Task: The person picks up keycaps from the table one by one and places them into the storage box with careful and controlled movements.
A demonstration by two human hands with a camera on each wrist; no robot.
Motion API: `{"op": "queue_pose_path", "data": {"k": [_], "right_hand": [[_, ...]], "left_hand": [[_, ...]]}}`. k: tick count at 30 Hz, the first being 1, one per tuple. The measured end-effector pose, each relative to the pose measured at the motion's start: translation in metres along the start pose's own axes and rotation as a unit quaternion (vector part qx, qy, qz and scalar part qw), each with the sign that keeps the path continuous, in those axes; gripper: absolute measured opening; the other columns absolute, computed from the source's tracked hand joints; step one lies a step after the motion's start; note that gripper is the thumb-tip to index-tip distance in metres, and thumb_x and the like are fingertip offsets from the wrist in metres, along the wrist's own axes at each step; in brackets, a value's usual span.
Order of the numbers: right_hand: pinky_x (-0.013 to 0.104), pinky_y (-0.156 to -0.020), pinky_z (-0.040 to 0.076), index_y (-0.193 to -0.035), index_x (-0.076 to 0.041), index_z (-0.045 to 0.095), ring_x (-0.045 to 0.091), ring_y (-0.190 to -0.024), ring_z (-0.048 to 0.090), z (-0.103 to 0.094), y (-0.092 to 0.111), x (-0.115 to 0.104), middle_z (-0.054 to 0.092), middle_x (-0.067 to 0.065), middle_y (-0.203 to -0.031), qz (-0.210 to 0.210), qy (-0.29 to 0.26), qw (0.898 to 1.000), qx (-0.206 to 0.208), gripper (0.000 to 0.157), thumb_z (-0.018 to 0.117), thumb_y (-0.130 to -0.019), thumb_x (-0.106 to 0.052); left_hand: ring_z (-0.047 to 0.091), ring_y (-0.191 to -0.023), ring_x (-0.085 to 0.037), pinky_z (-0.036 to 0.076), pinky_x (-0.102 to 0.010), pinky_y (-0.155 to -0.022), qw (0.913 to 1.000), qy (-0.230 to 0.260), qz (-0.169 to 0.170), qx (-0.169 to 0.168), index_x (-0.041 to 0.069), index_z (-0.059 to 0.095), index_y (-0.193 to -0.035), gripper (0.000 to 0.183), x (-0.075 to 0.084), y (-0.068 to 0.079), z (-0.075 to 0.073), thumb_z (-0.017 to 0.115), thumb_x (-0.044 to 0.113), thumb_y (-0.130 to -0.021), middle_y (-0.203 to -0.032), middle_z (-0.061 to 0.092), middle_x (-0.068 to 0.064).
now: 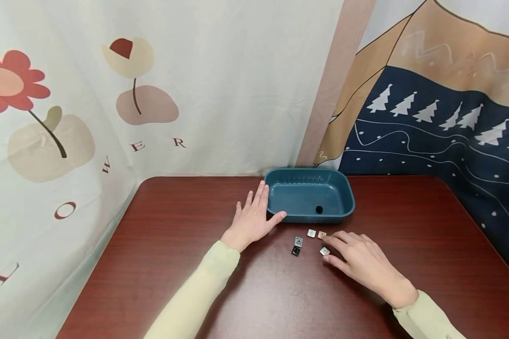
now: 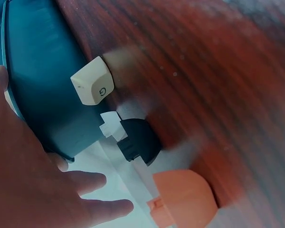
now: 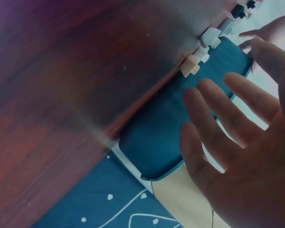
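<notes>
My left hand (image 1: 251, 222) lies with straight, spread fingers against the left end of a blue plastic basin (image 1: 351, 202), thumb at its near rim. In front of the basin several small keycaps lie loose: a white keycap (image 1: 311, 233), an orange keycap (image 1: 322, 235), a grey keycap (image 1: 299, 242) and a black keycap (image 1: 295, 251). Another white keycap (image 1: 324, 251) sits right by the thumb of my right hand (image 1: 362, 259), whose fingers are loosely bent over the table. In the left wrist view, a cream keycap (image 2: 92, 81) bears a letter G.
Inside the basin, towards its near right, is a small black piece (image 1: 319, 209). The reddish-brown table (image 1: 174, 273) has rounded far corners. A printed curtain (image 1: 229, 84) hangs behind its back edge, close behind the basin.
</notes>
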State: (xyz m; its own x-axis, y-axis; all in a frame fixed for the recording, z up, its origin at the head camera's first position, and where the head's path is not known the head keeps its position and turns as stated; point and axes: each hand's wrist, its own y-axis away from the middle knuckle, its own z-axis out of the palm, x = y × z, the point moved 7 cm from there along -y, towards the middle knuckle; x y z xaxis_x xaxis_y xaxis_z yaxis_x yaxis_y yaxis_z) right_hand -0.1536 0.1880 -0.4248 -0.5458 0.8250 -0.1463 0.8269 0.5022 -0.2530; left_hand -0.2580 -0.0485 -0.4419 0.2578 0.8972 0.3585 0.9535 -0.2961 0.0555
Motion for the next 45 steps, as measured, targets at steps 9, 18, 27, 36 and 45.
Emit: {"op": "queue_pose_path", "data": {"k": [9,18,27,36,45], "right_hand": [[0.045,-0.076,0.055,-0.123,-0.017,0.076,0.022,-0.099,0.068,0.006,-0.005,-0.012,0.071,0.003,-0.117,-0.056,0.026,0.998,-0.006,0.040,0.085,-0.087,-0.031],[0.045,-0.078,0.053,-0.120,-0.018,0.077,0.025,-0.102,0.066,0.010,-0.005,-0.016,0.070,0.004,-0.115,-0.077,0.041,0.996,-0.019,0.036,0.086,-0.085,-0.025],[0.042,-0.073,0.052,-0.110,-0.019,0.079,0.022,-0.092,0.065,0.013,-0.007,-0.019,0.069,0.001,-0.103,-0.077,0.047,0.996,-0.024,0.030,0.088,-0.082,-0.021],[0.042,-0.074,0.052,-0.103,-0.020,0.080,0.021,-0.089,0.066,0.012,-0.007,-0.019,0.068,-0.002,-0.097,-0.071,0.041,0.996,-0.026,0.023,0.088,-0.082,-0.018],[0.042,-0.077,0.052,-0.103,-0.021,0.080,0.019,-0.090,0.066,0.006,-0.004,-0.016,0.066,-0.005,-0.093,-0.061,0.039,0.997,-0.013,0.022,0.088,-0.083,-0.016]], "left_hand": [[0.016,-0.157,-0.038,0.017,-0.067,-0.120,1.0000,0.000,0.000,-0.001,0.015,0.003,-0.168,0.101,0.000,0.000,0.000,0.037,0.079,-0.097,-0.174,-0.005,0.004],[0.016,-0.157,-0.038,0.018,-0.067,-0.120,1.0000,-0.001,0.003,0.002,0.015,0.004,-0.168,0.102,-0.001,0.001,0.000,0.036,0.080,-0.097,-0.174,-0.004,0.003],[0.016,-0.157,-0.038,0.017,-0.067,-0.120,1.0000,0.007,0.001,0.004,0.015,0.004,-0.168,0.101,-0.002,0.001,0.001,0.038,0.078,-0.097,-0.174,-0.004,0.004],[0.014,-0.158,-0.037,0.017,-0.066,-0.120,1.0000,0.007,-0.002,0.002,0.016,0.003,-0.168,0.102,-0.001,0.001,0.002,0.036,0.080,-0.096,-0.174,-0.006,0.005],[0.015,-0.158,-0.036,0.017,-0.067,-0.120,1.0000,0.006,-0.002,0.003,0.016,0.003,-0.168,0.102,-0.002,0.000,0.002,0.036,0.080,-0.096,-0.174,-0.005,0.005]]}}
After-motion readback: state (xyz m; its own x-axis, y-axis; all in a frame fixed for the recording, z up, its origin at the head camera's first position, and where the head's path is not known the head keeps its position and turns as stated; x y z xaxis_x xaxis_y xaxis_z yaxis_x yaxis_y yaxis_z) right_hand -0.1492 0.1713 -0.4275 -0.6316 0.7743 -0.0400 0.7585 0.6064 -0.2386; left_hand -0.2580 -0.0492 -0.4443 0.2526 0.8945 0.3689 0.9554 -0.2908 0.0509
